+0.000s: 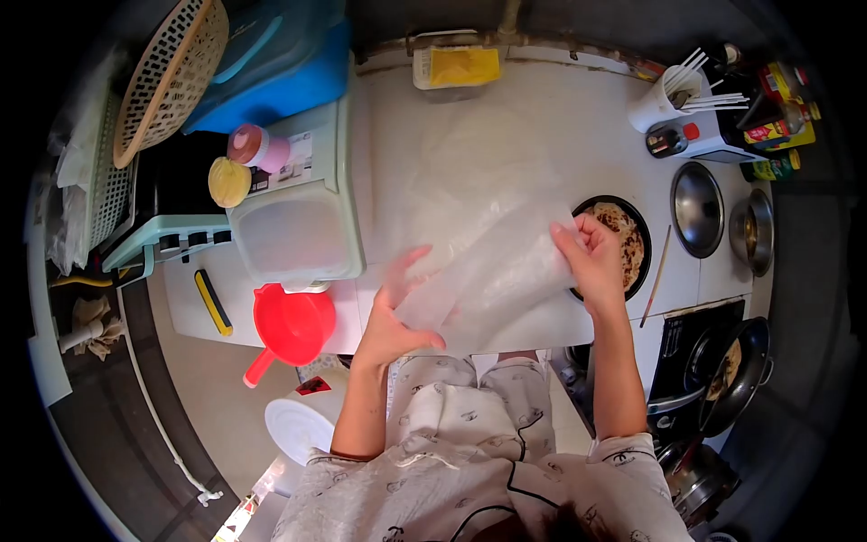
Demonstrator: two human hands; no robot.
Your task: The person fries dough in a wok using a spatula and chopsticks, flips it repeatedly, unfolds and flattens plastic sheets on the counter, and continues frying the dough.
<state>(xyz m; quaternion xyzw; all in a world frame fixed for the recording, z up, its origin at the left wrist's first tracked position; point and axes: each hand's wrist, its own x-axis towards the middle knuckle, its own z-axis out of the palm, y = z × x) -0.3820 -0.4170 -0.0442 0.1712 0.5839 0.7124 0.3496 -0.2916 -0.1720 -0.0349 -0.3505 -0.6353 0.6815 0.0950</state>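
A translucent plastic sheet (497,271), perhaps a bag, stretches between my two hands above the front of the counter. My right hand (591,257) pinches its upper right corner between thumb and fingers. At the other end, my left hand (393,316) holds the left edge, its thumb and fingers spread around the plastic; a fingertip shows faintly through it. Just behind my right hand sits a round black pan (637,244) containing a flat, browned, chopped-looking food. More clear plastic (479,172) appears to lie on the white counter (560,108) beyond the sheet.
A red dipper (293,321) and a yellow-black cutter-like tool (212,303) lie left. A pale green-edged bin (298,235) stands behind them. At right are a thin stick (657,275), a metal lid (697,210), a metal bowl (752,233) and a frying pan (736,375) on the stove.
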